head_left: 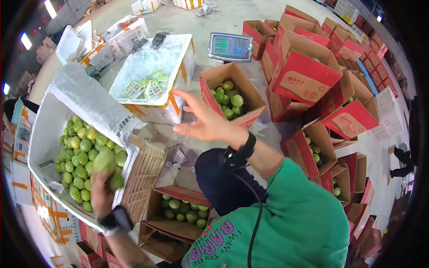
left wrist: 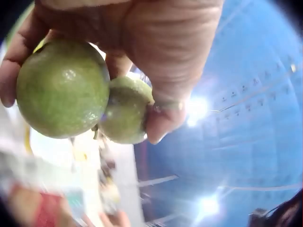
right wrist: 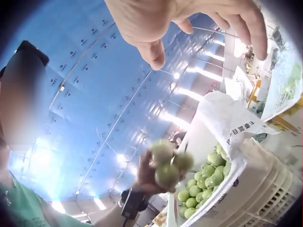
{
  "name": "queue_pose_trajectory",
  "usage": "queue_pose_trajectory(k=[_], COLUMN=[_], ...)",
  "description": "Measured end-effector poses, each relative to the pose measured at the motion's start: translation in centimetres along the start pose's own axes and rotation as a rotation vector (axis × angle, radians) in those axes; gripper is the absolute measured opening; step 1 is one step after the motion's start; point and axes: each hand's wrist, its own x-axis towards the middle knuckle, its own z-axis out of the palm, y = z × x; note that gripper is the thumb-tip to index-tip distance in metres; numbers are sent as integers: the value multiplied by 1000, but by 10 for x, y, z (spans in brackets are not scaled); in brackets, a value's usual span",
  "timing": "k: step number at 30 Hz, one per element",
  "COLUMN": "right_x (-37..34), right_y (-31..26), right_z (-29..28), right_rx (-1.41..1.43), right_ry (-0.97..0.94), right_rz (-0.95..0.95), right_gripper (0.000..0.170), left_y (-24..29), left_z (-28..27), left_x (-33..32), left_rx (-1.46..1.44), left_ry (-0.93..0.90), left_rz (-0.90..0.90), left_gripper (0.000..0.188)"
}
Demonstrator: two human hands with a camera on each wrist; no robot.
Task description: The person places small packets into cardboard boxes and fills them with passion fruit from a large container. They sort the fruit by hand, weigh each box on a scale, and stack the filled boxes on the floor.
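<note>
Over the white foam box (head_left: 38, 147), my left hand (head_left: 102, 194) holds green round fruits, blurred in the head view. The left wrist view shows my left hand (left wrist: 165, 52) with a large fruit (left wrist: 64, 90) between its fingers and a smaller one (left wrist: 124, 111) against the thumb. Three fruits (right wrist: 167, 175) are visible in that hand (right wrist: 147, 177) from the right wrist view. Many loose green fruits (head_left: 78, 156) lie in the box. My right hand (head_left: 208, 123) is empty, fingers spread, between the packet-filled foam box (head_left: 185, 49) and an open carton of fruit (head_left: 252, 100).
A scale display (head_left: 230, 47) stands beyond the fruit carton. Red cartons (head_left: 304, 78) crowd the right side, several holding fruit. A beige plastic crate (head_left: 145, 167) sits beside the foam box, and another fruit carton (head_left: 178, 227) is near my body. Plastic film (head_left: 85, 96) covers the foam box's far side.
</note>
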Motion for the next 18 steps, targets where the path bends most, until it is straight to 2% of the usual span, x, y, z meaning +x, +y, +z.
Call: queue_pose_trajectory(k=[1, 2, 3, 4, 5, 6, 7, 8, 9, 10, 11, 12, 13, 14, 15, 16, 17, 18], right_x=[-4, -9, -19, -29, -41, -54, -67, -76, -71, -61, -47, -17, 9, 35, 55, 73, 83, 94], right_y=[-6, -12, -6, 12, 30, 27, 30, 40, 40, 36, 33, 29, 22, 14, 7, -1, -14, -21], right_z=[-7, -13, -29, -49, -69, -87, -107, -118, -118, -110, -95, -63, -16, 31, 73, 133, 185, 225], right_rx=[54, 111, 164, 55, -58, -31, -238, -271, -279, -298, -312, -262, -178, -74, -123, -60, -64, -117], right_ry=[77, 157, 265, 379, 495, 565, 592, 676, 668, 636, 610, 512, 377, 226, 72, -263, -416, -581], right_rz=[52, 100, 156, 132, 113, 307, 378, 386, 385, 356, 329, 102, -50, -186, -491, -348, -323, -387], right_gripper=[74, 72, 70, 67, 64, 58, 56, 49, 49, 46, 43, 38, 40, 42, 44, 54, 54, 56], left_y=[-10, -20, -25, -37, -39, -38, -49, -65, -76, -65, -57, -61, -56, -58, -59, -81, -99, -137], left_z=[46, 89, 140, 176, 211, 241, 232, 206, 177, 142, 109, 33, -24, -61, -100, -149, -192, -257], left_x=[32, 69, 97, 128, 143, 143, 147, 151, 151, 130, 104, 89, 61, 30, 7, -20, -38, -61], left_rx=[-188, -297, -409, -417, -359, -210, -218, 259, 728, 915, 657, 1520, 1671, 1904, 1884, 1938, 1760, 1565], left_ry=[-78, -279, -403, -489, -512, -130, -136, -61, 29, 243, 411, 597, 666, 974, 1063, 1053, 954, 763], left_rz=[-61, -166, -195, -287, -360, -499, -508, -1, 519, 500, 373, 687, 525, 217, -109, -169, -416, -234], left_gripper=[52, 50, 48, 48, 56, 68, 68, 73, 79, 79, 78, 70, 71, 74, 75, 77, 75, 72])
